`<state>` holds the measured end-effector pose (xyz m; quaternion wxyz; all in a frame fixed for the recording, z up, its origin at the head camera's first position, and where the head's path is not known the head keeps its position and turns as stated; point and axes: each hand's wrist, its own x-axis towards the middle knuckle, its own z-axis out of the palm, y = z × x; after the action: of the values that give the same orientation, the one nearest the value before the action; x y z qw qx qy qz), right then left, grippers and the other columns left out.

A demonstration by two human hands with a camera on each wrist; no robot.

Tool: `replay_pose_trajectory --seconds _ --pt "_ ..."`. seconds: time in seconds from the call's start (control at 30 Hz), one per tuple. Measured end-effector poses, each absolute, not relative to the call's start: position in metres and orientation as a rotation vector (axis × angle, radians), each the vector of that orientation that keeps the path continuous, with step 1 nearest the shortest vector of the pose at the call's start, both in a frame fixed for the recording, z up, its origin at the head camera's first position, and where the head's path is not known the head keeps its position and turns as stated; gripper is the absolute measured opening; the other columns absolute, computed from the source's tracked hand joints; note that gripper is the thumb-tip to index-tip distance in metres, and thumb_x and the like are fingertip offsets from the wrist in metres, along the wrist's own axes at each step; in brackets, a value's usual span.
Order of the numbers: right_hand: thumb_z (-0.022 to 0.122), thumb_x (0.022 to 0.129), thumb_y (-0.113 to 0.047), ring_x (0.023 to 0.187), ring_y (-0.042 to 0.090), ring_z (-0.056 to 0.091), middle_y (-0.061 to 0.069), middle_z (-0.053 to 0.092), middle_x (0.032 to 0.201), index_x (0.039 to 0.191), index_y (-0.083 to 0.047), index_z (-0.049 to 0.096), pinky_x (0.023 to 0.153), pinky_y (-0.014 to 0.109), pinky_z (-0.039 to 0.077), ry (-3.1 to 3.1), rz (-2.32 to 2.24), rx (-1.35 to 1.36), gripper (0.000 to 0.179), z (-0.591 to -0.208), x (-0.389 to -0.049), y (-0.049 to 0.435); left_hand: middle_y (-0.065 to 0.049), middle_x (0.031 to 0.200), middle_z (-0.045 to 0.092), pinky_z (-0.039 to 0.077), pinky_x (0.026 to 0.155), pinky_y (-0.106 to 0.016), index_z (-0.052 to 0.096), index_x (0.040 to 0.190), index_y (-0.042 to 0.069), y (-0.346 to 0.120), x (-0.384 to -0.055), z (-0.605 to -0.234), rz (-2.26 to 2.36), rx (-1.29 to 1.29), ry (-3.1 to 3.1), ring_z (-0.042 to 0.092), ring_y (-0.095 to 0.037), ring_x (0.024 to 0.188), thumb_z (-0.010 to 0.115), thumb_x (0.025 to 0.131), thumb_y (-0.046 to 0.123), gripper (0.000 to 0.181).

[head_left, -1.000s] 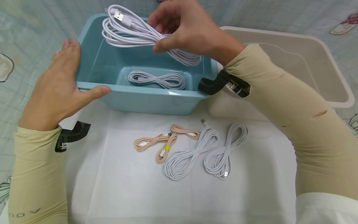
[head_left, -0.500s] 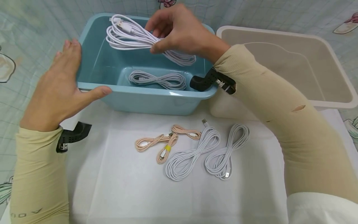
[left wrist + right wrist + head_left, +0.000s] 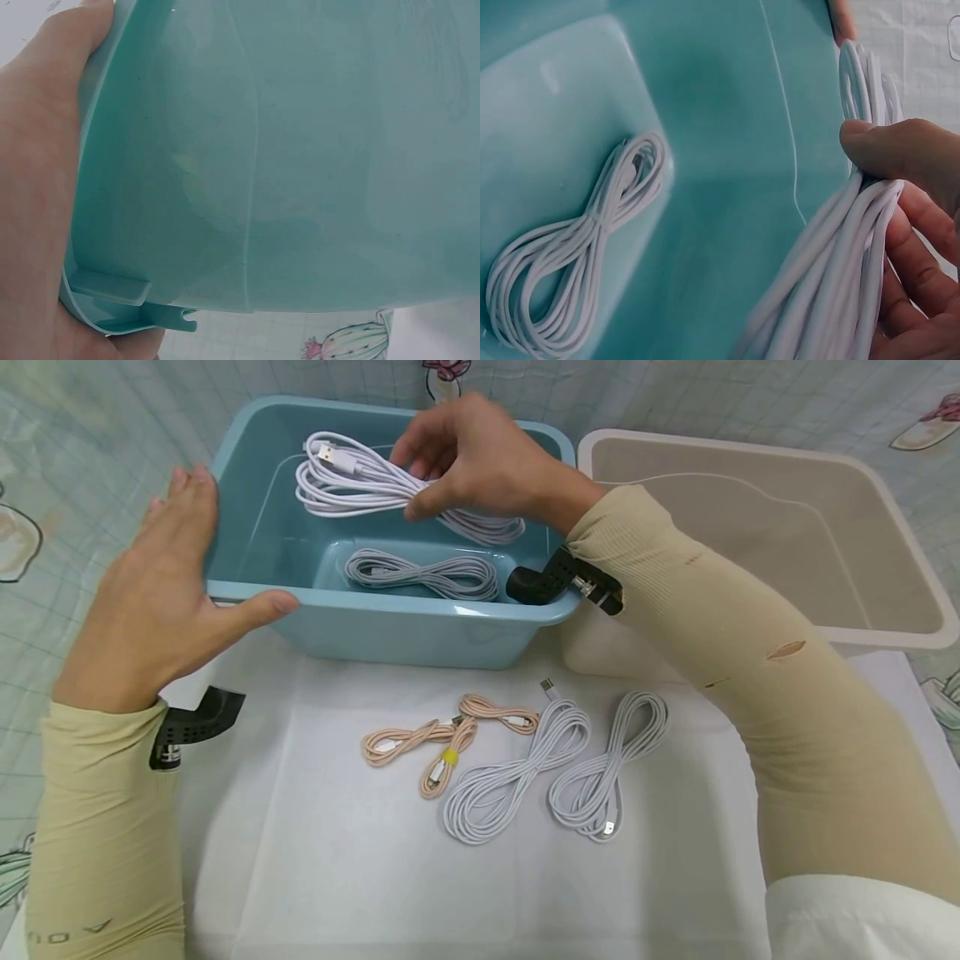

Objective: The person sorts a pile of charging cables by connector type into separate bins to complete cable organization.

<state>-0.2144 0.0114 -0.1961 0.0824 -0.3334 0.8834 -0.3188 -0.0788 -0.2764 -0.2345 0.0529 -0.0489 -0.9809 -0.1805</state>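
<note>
My right hand [image 3: 480, 464] pinches the narrow middle of a coiled white USB cable [image 3: 352, 481] between thumb and fingers, over the inside of the blue bin [image 3: 390, 631]. The cable's metal plug shows at its left loop. In the right wrist view its strands [image 3: 832, 262] fan downward from the pinch. A second coiled white cable [image 3: 420, 574] lies below on the bin's floor. My left hand [image 3: 150, 585] rests along the bin's left rim, fingers straight, thumb lying over the front rim. In the left wrist view that hand [image 3: 37, 172] lies against the rim beside the bin's outer wall.
A beige bin [image 3: 757, 552] stands right of the blue one. On the white cloth [image 3: 360, 877] in front lie several small peach-coloured cables [image 3: 401, 742], one with a yellow tie, and two larger white cable coils, one in the middle [image 3: 517, 772] and one further right [image 3: 611, 768].
My right hand has lowered with the white cable, which now hangs deeper in the blue bin. The forearm has shifted left. The left hand has kept its place on the rim.
</note>
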Motion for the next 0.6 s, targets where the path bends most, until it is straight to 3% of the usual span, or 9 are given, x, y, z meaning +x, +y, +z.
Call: replay_pose_trajectory --seconds 0.23,0.6 --pt "0.08 0.08 -0.027 0.113 0.007 0.053 -0.003 0.059 0.126 0.13 -0.019 0.06 0.099 0.016 0.046 2.704 -0.984 -0.963 0.055 -0.1957 -0.2142 0.0117 -0.001 0.164 -0.001 0.003 0.129 -0.045 -0.002 0.157 0.015 -0.2788 -0.0792 -0.2362 -0.543 -0.173 -2.974 -0.001 -0.022 0.155 0.064 0.08 0.064 0.113" --pt "0.08 0.08 -0.023 0.107 0.009 0.055 -0.005 0.059 0.113 0.126 -0.018 0.063 0.095 0.021 0.048 2.651 -1.168 -0.896 0.05 -0.1957 -0.2144 0.0156 -0.001 0.164 -0.001 0.002 0.129 -0.042 -0.003 0.157 0.017 -0.2796 -0.0851 -0.2406 -0.585 -0.247 -2.962 -0.003 -0.019 0.155 0.067 0.081 0.06 0.112"
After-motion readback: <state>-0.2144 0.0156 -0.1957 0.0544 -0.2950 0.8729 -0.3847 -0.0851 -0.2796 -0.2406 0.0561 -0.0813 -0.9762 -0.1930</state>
